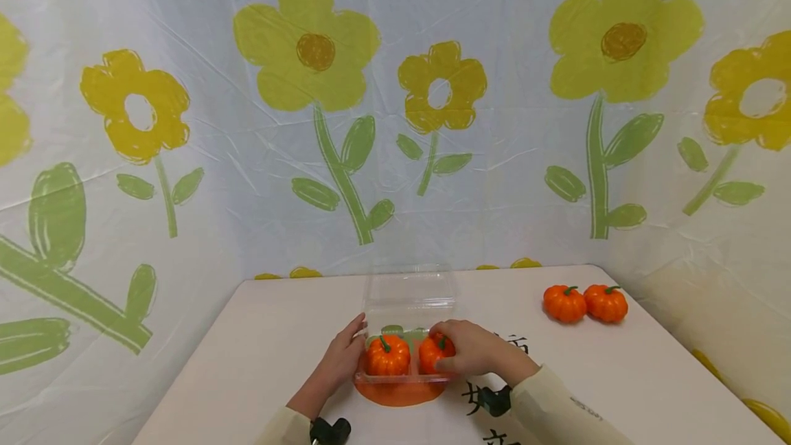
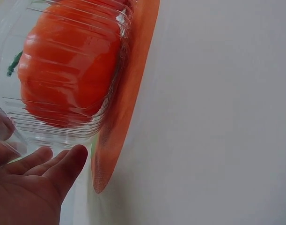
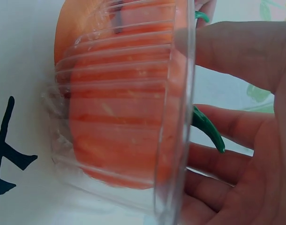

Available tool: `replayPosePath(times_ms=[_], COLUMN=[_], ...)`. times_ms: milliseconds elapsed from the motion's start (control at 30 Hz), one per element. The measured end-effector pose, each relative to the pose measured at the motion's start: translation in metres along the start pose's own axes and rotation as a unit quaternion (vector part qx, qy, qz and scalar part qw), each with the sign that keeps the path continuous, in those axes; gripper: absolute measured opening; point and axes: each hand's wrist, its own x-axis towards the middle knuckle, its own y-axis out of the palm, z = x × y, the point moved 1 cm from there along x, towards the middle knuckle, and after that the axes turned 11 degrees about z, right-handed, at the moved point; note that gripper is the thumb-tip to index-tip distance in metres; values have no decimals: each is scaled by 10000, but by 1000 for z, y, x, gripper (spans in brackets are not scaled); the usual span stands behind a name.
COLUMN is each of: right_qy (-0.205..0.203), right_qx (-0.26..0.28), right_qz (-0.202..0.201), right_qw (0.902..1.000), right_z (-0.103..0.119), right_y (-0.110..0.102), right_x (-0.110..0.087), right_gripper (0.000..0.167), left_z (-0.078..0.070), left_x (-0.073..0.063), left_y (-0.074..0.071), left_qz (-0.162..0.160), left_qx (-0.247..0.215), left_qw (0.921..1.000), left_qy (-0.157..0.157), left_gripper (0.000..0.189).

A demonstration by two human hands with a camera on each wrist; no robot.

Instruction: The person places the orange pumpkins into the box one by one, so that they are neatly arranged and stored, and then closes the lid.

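A clear plastic box [image 1: 402, 380] with two compartments stands on the table, its hinged lid [image 1: 410, 290] raised at the back. One small orange pumpkin [image 1: 388, 357] with a green stem sits in the left compartment. Its neighbour, a second pumpkin [image 3: 119, 122], is in the right compartment, partly covered by my right hand [image 1: 472, 349]. That hand reaches over the rim and holds this pumpkin, thumb in front and fingers behind the stem. At the box's left side, my left hand [image 1: 341, 357] grips the wall, fingers [image 2: 70, 164] outside and thumb partly seen through the plastic.
Two more orange pumpkins [image 1: 565, 304] sit side by side at the table's back right. An orange printed shape [image 1: 402, 394] lies under the box, with black characters [image 1: 474, 397] to its right. A flower-printed cloth [image 1: 507, 156] hangs behind and beside the table.
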Motion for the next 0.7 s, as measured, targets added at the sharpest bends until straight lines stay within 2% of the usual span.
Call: replayPosePath(times_ms=[233, 700], right_qy=[-143, -122], right_qx=[57, 433], right_qz=[-232, -731], right_qw=[9996, 9963], right_z=[-3, -15], right_y=[-3, -12], right_x=[-3, -11], right_gripper=[47, 44], left_z=[2, 1], left_x=[1, 1], left_y=[0, 1], left_qz=[-22, -48], left_qx=[-4, 67], left_qw=[10000, 10000], left_qy=[11, -45], left_gripper=[54, 54])
